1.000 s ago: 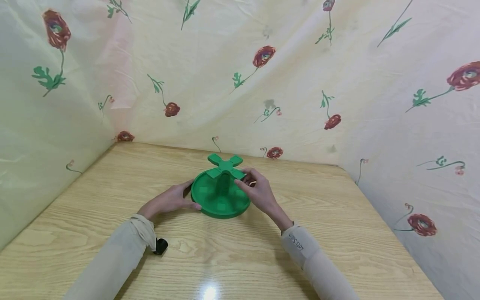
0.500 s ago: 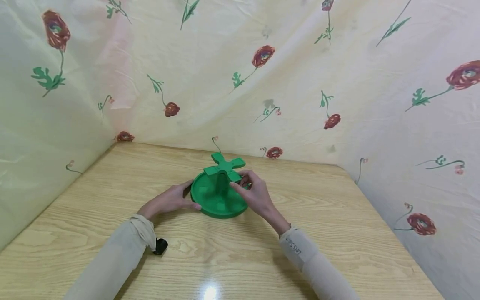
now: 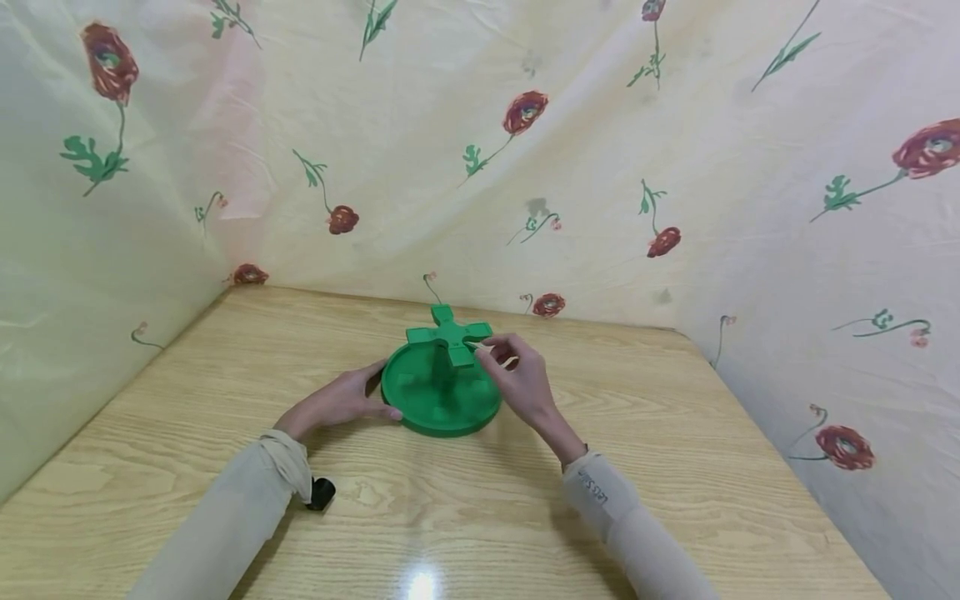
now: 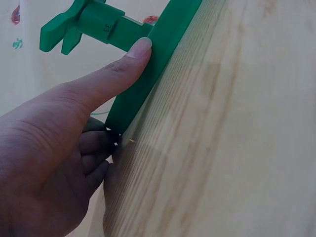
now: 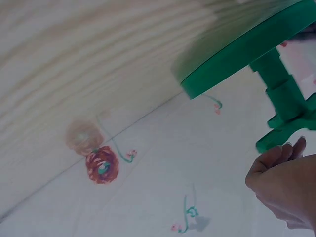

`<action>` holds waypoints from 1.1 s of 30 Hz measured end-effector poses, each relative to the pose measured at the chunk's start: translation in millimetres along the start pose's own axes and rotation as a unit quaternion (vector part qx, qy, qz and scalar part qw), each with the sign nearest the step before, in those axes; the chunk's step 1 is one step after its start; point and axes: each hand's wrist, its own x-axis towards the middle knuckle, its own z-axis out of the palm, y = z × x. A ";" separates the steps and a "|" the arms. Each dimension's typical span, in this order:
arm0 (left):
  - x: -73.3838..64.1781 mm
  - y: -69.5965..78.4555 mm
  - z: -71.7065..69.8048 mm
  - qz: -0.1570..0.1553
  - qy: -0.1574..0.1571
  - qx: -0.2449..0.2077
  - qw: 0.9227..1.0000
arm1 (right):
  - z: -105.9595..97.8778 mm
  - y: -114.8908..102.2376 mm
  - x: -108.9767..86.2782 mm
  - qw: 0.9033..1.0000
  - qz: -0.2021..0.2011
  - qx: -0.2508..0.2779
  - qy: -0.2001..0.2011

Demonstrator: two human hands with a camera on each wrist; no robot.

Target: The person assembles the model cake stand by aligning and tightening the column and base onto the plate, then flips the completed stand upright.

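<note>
A green round tray-like base (image 3: pixel 408 400) with a raised rim stands on the wooden table. From its middle rises a green post (image 4: pixel 101 22), topped by a flat four-armed cross (image 3: pixel 452 335). My left hand (image 3: pixel 341 400) grips the base's left rim, thumb at the front and fingers round the far side. In the left wrist view the thumb (image 4: pixel 118 74) presses the rim. My right hand (image 3: pixel 525 385) pinches the cross's right arm, thumb in the gap beside the front arm. The right wrist view shows its fingertips against that arm, partly hidden by the hand (image 5: pixel 286 185).
A small black object (image 3: pixel 322 493) lies beside the left cuff on the wooden table (image 3: pixel 480 517). Flower-patterned sheeting (image 3: pixel 420 167) encloses the back and both sides of the table.
The cross has turned clockwise as seen from above, its near arm swinging left. My right hand has shifted from that arm to the right one. The left hand and base stay still.
</note>
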 end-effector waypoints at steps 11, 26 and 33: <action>1.1 0.8 0.1 -0.005 -0.001 -0.002 1.000 | -15.2 20.3 19.4 0.998 0.030 0.002 -0.048; -0.6 0.6 -0.1 0.001 0.000 0.000 1.000 | -12.9 29.9 27.4 0.993 0.054 0.020 -0.108; -1.1 1.2 -0.2 0.002 0.001 0.000 1.000 | -15.7 27.8 25.5 0.993 0.051 0.020 -0.108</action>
